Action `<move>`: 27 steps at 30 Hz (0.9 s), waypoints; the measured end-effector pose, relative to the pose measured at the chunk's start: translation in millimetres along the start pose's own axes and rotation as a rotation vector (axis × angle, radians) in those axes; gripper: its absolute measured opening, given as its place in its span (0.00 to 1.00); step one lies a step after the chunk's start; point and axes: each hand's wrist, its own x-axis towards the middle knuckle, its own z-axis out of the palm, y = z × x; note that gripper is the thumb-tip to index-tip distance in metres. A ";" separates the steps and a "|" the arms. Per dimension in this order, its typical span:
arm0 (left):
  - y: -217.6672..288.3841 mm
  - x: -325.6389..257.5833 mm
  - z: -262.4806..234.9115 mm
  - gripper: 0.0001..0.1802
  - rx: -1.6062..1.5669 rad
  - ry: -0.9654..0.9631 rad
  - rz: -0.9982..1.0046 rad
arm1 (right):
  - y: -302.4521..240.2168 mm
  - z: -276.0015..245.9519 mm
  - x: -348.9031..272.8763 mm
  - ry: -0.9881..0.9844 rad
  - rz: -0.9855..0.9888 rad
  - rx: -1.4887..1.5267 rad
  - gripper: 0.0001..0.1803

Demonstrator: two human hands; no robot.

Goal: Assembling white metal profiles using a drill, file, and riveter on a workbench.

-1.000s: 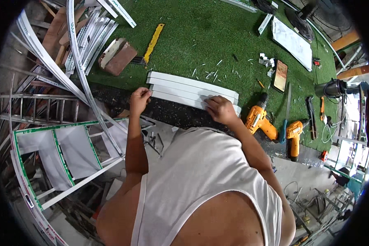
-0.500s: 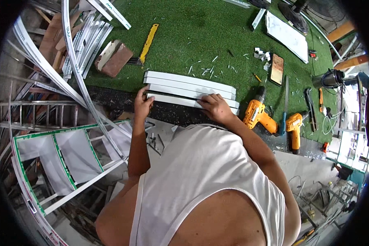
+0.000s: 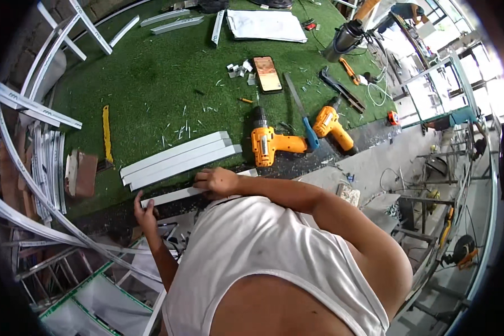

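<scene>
My left hand [image 3: 145, 211] grips the left end of a white plastic profile bar [image 3: 173, 196] that lies along the near edge of the green turf mat [image 3: 168, 73]. My right hand [image 3: 217, 181] rests on the same bar further right, fingers curled over it. Just beyond it lie three more white profile bars [image 3: 176, 158], side by side on the turf. My torso in a white sleeveless shirt hides the space below my hands.
Two orange cordless drills [image 3: 271, 143] [image 3: 333, 126] lie to the right, with a phone [image 3: 267, 73], a hand saw [image 3: 298, 106] and white offcuts beyond. A yellow level [image 3: 106, 134] and a wooden block [image 3: 84, 175] lie left. White frames and bent profiles crowd the left side.
The view has swung so the bars now lie tilted. One bar has been drawn off the stack toward me, with both hands on it; the other three stay on the turf.
</scene>
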 end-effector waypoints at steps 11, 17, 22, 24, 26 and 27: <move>-6.5 -5.1 -4.5 0.28 -0.171 0.067 0.058 | 16.1 -122.3 -110.3 -0.047 0.837 -0.487 0.47; -2.2 -0.9 7.0 0.31 -0.213 -0.026 0.034 | 33.2 -106.5 -128.8 0.034 0.835 -0.441 0.47; -4.7 -9.1 11.2 0.31 -0.201 0.088 0.042 | -20.5 -135.5 -78.8 0.331 0.775 0.306 0.36; -6.0 -9.5 8.9 0.31 -0.216 0.094 0.038 | -68.6 -146.0 -32.8 0.390 0.804 0.721 0.24; -5.3 -9.4 8.0 0.31 -0.198 0.079 0.026 | -99.1 -143.3 1.6 0.415 0.832 0.912 0.18; -4.4 -8.8 7.7 0.31 -0.191 0.065 0.020 | -109.5 -138.8 19.8 0.296 0.812 0.851 0.18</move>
